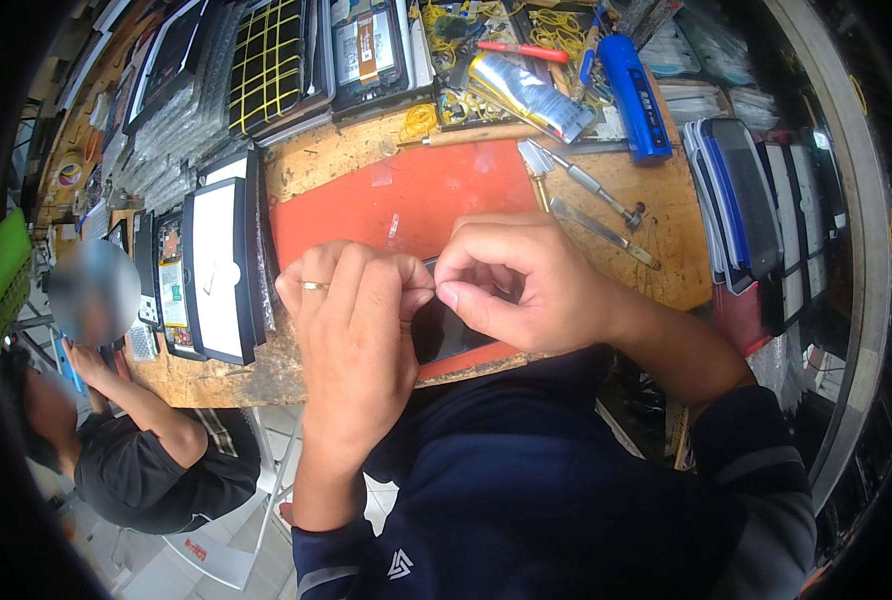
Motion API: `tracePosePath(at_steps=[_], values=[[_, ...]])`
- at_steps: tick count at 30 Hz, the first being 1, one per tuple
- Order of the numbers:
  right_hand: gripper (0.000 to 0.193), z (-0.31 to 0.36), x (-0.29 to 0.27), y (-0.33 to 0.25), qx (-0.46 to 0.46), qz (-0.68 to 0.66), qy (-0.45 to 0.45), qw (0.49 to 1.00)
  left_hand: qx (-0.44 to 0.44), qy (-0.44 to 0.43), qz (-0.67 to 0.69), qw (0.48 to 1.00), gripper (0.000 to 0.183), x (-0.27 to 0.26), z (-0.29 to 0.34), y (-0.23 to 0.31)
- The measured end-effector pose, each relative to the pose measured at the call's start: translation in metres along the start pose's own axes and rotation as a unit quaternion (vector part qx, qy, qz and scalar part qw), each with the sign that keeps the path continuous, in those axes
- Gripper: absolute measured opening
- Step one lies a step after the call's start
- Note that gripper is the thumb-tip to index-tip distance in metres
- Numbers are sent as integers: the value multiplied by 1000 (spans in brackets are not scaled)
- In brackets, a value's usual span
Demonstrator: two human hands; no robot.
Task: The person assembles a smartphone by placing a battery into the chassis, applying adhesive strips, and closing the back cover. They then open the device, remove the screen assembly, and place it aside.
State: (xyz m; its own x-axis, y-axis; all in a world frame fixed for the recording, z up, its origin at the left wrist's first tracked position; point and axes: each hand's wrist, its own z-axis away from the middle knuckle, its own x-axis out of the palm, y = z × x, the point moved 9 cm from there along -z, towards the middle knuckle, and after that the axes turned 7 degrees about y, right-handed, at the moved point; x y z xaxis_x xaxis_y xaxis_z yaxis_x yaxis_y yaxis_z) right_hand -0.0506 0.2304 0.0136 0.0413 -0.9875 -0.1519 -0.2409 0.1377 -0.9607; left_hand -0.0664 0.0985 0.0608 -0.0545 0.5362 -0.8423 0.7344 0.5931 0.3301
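Observation:
Both hands meet over the orange-red mat (336,205), fingertips nearly touching. My left hand (351,315), with a ring on one finger, is closed in a pinch. My right hand (526,285) pinches too, thumb against forefinger. Whatever sits between the fingertips is too small to make out. Beneath them a dark, glossy flat device (448,338), perhaps a phone or a screen, lies on the mat near the table's front edge; my hands cover much of it.
To the right lie a thin metal-handled tool (596,187) and a flat metal strip (606,232). Behind them stands a blue cylinder (634,100) beside a silver tube (536,95). Boxes (221,270) line the left; stacked tablets (736,200) stand right. Another person (156,460) sits left.

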Motion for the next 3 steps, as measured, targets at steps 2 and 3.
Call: tracePosePath(at_steps=[2,3], values=[[8,0,-1,6,49,-34,-2,998,1,21,23,1000,18,-4,2,-1],[8,2,-1,9,75,-51,-2,996,-1,30,43,999,19,-5,2,-3]])
